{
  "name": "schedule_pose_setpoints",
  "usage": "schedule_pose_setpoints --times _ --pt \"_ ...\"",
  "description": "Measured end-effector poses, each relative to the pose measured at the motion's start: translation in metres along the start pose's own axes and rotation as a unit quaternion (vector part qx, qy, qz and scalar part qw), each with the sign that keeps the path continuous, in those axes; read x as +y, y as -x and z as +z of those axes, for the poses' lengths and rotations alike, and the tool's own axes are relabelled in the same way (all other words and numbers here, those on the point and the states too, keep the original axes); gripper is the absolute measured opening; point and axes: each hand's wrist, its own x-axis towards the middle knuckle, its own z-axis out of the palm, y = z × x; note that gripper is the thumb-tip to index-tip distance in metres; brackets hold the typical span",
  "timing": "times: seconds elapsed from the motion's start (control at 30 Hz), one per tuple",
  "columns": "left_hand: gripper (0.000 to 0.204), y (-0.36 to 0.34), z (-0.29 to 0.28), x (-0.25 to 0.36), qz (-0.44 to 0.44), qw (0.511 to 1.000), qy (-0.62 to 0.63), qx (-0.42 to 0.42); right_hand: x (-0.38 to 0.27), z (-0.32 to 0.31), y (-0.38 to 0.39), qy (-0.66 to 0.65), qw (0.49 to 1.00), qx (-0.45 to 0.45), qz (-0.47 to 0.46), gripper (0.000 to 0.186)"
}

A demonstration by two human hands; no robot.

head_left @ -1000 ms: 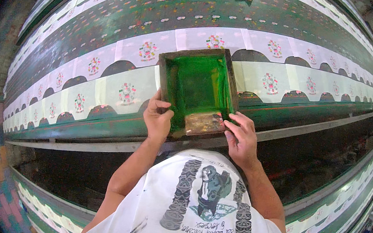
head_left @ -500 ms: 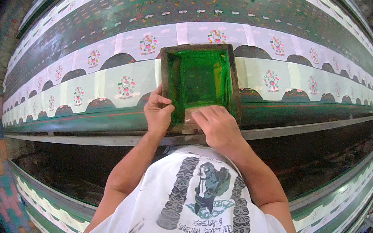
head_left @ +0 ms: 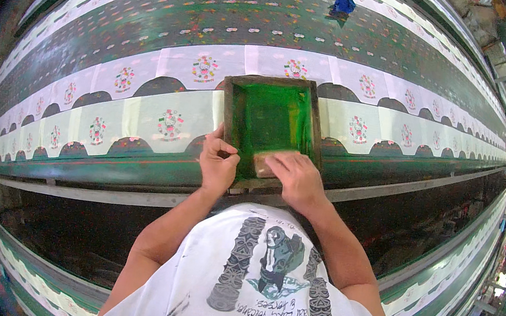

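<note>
A square wooden-rimmed screen frame [head_left: 312,107], coated inside with green ink [head_left: 268,112], sits over a row of pale printed pieces [head_left: 132,111] on the long green table [head_left: 107,165]. My left hand [head_left: 219,165] grips the frame’s near left corner, fingers curled on its side. My right hand [head_left: 298,177] is closed on a flat brownish squeegee [head_left: 262,169] inside the frame, along its near edge; my fingers partly hide it.
A second row of printed white pieces [head_left: 369,84] runs behind the frame. A blue crumpled item [head_left: 344,5] lies farther back. A metal rail [head_left: 356,191] edges a dark gap [head_left: 81,222], with more long tables [head_left: 433,287] below at either side.
My right hand has left the frame’s right side, moved inward and taken hold of the squeegee. My left hand stays on the corner. The whole view has shifted somewhat downward.
</note>
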Motion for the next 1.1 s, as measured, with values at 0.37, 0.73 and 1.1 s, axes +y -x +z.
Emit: schedule_pose_setpoints --times 0.37,0.73,1.1 --pt "0.043 -0.002 -0.004 -0.006 -0.071 0.985 0.157 -0.001 0.072 0.018 -0.128 0.025 0.997 0.068 -0.003 0.048" --pt "0.052 -0.005 -0.015 0.003 -0.118 0.966 0.230 -0.028 0.055 -0.001 -0.160 -0.027 0.980 -0.168 -0.104 0.045" --pt "0.051 -0.005 -0.006 0.003 -0.096 0.970 0.221 -0.028 0.104 -0.020 -0.148 0.049 0.994 -0.095 -0.003 0.043"
